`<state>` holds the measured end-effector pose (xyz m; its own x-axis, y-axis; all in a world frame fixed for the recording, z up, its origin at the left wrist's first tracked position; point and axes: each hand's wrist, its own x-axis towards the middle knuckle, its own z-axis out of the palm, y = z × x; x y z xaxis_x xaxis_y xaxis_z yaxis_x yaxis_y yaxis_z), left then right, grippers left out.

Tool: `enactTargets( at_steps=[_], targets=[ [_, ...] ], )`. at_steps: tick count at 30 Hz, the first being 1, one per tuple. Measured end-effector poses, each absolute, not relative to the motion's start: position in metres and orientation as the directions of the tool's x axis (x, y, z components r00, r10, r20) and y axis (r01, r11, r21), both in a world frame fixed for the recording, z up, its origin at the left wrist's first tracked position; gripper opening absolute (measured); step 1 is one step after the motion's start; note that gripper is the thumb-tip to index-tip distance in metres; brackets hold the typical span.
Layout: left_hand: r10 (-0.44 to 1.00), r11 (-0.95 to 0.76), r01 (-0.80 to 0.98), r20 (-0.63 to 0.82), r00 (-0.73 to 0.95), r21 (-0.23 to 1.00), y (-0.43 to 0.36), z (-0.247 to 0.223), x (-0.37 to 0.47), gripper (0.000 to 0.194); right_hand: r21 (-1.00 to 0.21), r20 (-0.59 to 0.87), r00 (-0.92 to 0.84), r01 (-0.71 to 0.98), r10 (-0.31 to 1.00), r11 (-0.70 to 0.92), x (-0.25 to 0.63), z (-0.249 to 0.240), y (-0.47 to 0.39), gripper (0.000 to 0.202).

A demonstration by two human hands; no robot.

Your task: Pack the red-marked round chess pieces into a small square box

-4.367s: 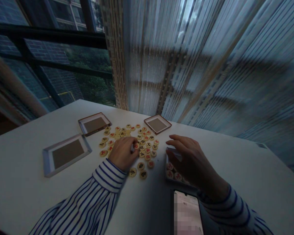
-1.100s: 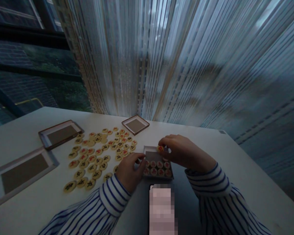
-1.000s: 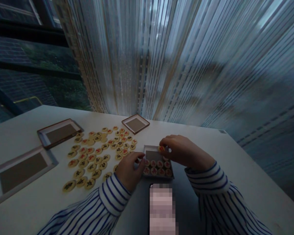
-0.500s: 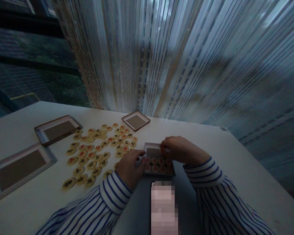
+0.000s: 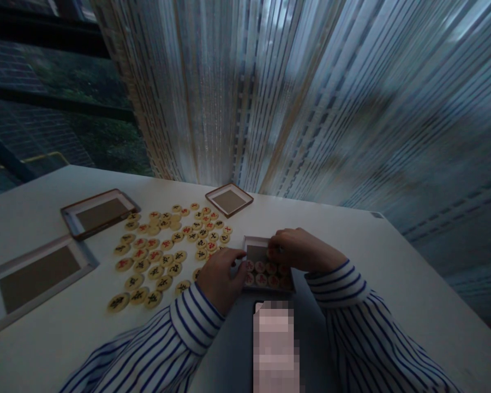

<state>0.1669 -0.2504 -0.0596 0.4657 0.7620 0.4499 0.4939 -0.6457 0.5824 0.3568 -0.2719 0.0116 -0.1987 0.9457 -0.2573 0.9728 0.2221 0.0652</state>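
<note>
As my right fingers (image 5: 285, 238) pinch a xiangqi piece (image 5: 270, 253), box (image 5: 255, 239) just beneath, my left fingers (image 5: 231, 253), slightly parted, edge its rim.

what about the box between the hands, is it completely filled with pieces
No, the box shows a bare patch beyond its two near rows of red-marked pieces.

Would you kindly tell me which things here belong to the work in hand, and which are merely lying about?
In use, it seems:
pale rectangular open box
round cream pieces with red or black characters

Lying about:
black-edged phone
sheer striped curtain
three other shallow open boxes, untouched, role unclear
</note>
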Motion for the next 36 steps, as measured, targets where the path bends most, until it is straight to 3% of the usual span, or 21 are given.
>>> enactTargets(
  at_steps=[36],
  targets=[
    [0.781,-0.621,0.482,0.439,0.444,0.618,-0.2498,-0.0582,0.1671,0.018,0.041,-0.340,-0.184,0.977,0.922,0.210,0.3572,0.0139,-0.2709,0.030]
  ],
)
